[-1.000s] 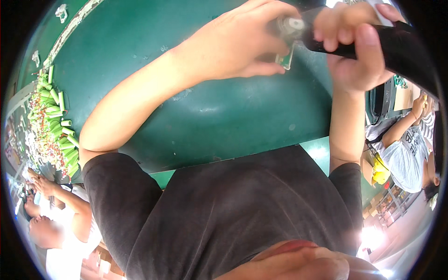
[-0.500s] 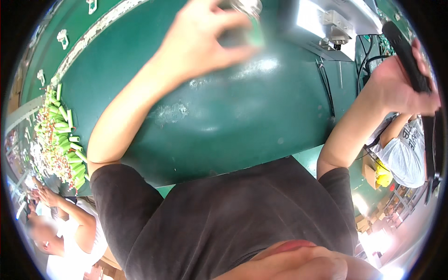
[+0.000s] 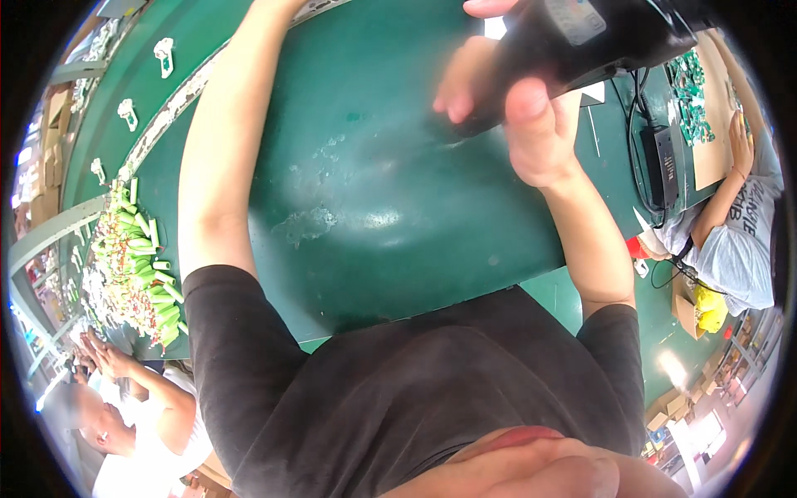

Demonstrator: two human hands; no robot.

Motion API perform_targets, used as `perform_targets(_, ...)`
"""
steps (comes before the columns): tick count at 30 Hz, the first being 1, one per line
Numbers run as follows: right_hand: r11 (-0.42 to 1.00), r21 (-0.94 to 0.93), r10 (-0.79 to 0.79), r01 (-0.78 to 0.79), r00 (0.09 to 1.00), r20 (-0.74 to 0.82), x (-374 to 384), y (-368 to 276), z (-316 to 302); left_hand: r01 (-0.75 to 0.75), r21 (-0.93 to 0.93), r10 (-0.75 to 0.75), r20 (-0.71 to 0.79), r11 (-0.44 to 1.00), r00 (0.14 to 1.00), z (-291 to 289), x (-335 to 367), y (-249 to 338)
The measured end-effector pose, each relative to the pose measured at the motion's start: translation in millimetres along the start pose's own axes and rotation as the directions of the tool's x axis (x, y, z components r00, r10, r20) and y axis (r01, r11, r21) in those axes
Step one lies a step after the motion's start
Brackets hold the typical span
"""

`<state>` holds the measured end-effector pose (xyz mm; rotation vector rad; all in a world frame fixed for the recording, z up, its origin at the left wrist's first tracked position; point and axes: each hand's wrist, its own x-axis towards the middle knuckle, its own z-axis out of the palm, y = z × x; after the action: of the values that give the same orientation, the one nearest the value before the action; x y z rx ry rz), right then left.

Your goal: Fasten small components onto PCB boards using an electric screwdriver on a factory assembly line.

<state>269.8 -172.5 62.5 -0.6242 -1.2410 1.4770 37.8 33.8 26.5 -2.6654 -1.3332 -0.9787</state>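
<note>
My right hand (image 3: pixel 544 145) is closed around the handle of a bulky black handheld tool (image 3: pixel 552 54) with a pale label on it. Thumb and fingers wrap the handle from both sides, and its lower end is blurred by motion. The tool hangs over the right part of the green table (image 3: pixel 374 274), its upper part reaching the top right of the picture. My left forearm (image 3: pixel 224 149) stretches up past the top edge. Beyond the wrist nothing of my left hand shows, nor what it may hold.
A heap of light-green cylinders with thin wires (image 3: pixel 137 266) lies on the left. White small parts (image 3: pixel 164 58) sit on a green strip beyond a worn rail. A black power adapter (image 3: pixel 660 170) with cables and green circuit boards (image 3: pixel 689 95) lie right. Co-workers sit at both sides.
My right hand has swung the black tool from the far right in over the table. My left hand, earlier gripping a blurred shiny-and-green object, has moved up out of the picture.
</note>
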Motion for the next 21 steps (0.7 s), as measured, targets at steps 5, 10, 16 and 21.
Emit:
perform_targets(5, 0.912, -0.052, -0.395, 0.407, 0.905, 0.157, 10, 27, -8, -0.102, -0.011, 0.102, 0.058, 0.995, 0.993, 34, 23, -13)
perform_targets(10, 0.993, 0.008, -0.12, 0.12, 0.992, -0.033, -13, -3, 1, -0.129, 0.017, 0.128, 0.047, 0.992, 0.991, 27, 11, 15)
perform_targets(16, 0.894, -0.071, -0.435, 0.443, 0.895, 0.103, -7, -65, -67, -0.176, -0.122, 0.193, 0.145, 0.977, 0.97, -26, -86, 121)
perform_targets(21, 0.762, -0.386, -0.569, 0.52, 0.822, -0.015, 8, -69, -38, -0.151, -0.263, 0.207, 0.204, 0.953, 0.957, -28, -156, 173)
